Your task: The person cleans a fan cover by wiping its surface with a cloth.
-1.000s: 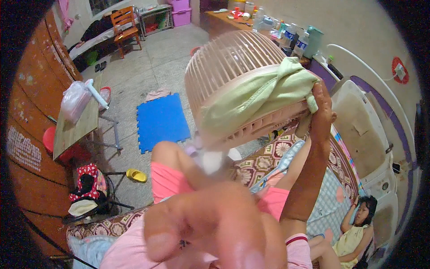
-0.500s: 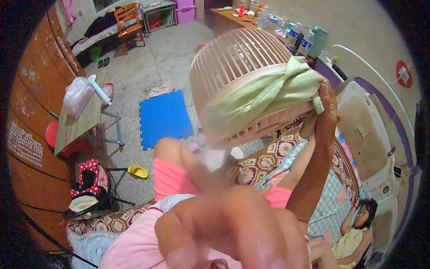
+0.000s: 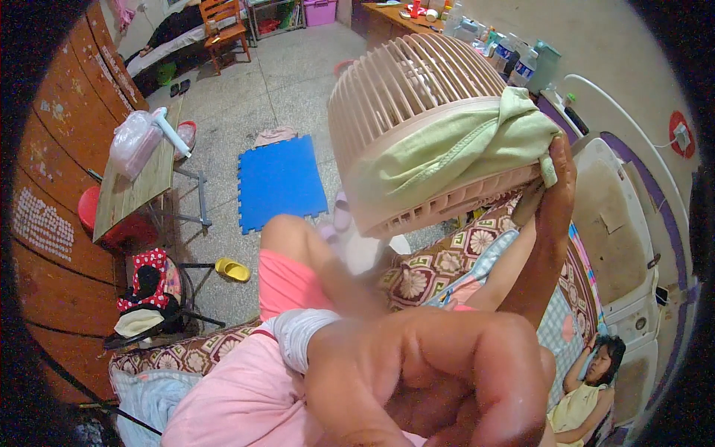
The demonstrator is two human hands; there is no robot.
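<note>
A beige electric fan [image 3: 413,78] with a ribbed round cage stands tilted before me. Its lower part is hazy in the picture. Around the band of its cage lies a pale green cloth [image 3: 454,153]. My right arm reaches up to the fan, and my right hand [image 3: 564,167] is closed on the cloth's end at the cage's right edge. Part of its fingers is hidden behind the rim. My left hand [image 3: 424,365] looms very close at the bottom, bent inward. Its fingertips are out of sight, and I cannot make out anything in it.
A blue foam mat [image 3: 283,182] lies on the floor beyond my bare knee. To the left stand a small folding table [image 3: 138,194] and a yellow clog [image 3: 232,270]. Bottles [image 3: 525,68] crowd a desk behind the fan. A person [image 3: 588,395] lies on the bed at the right.
The whole view has shifted slightly. My left hand has moved right and turned inward, and shows less blur. My right hand stays at the cloth on the fan.
</note>
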